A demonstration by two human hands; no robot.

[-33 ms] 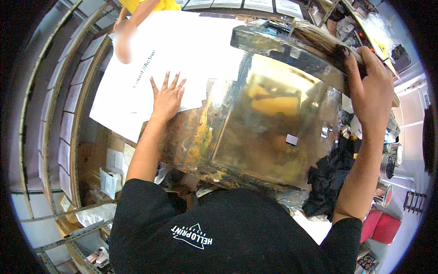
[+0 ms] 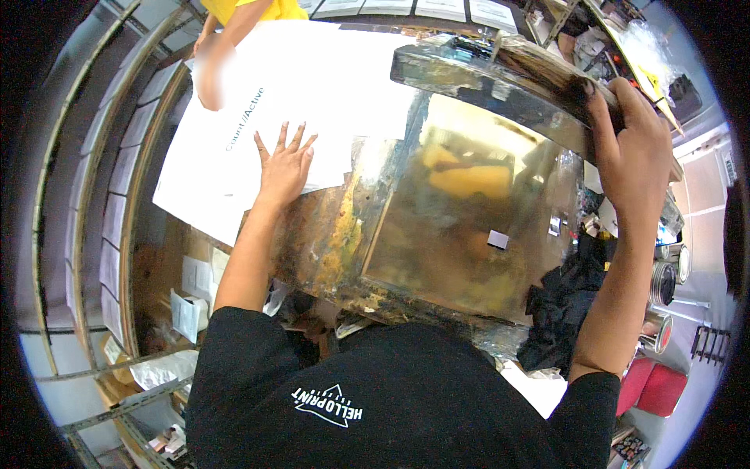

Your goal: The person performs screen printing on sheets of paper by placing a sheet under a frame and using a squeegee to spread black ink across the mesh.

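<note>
My left hand (image 2: pixel 283 170) lies flat with fingers spread on a stack of large white sheets (image 2: pixel 211 164), near their front right corner. Dark lettering runs slantwise across the top sheet. To the right of the sheets is a stained screen-printing frame (image 2: pixel 500 82) with a glossy, brownish see-through panel (image 2: pixel 461 234). At its far right, my right hand (image 2: pixel 634 148) is wrapped over a worn wooden bar (image 2: pixel 539 64), the thumb against the near side and the other fingers over the top. Part of the bar is hidden by the hand.
A person in a yellow shirt (image 2: pixel 273 9) leans in at the far left, one arm (image 2: pixel 238 31) over the sheets, its end blurred. Racks with papers (image 2: pixel 117 203) stand at left. Black cloth (image 2: pixel 558 313) lies at the frame's near right corner; tins (image 2: pixel 662 281) stand farther right.
</note>
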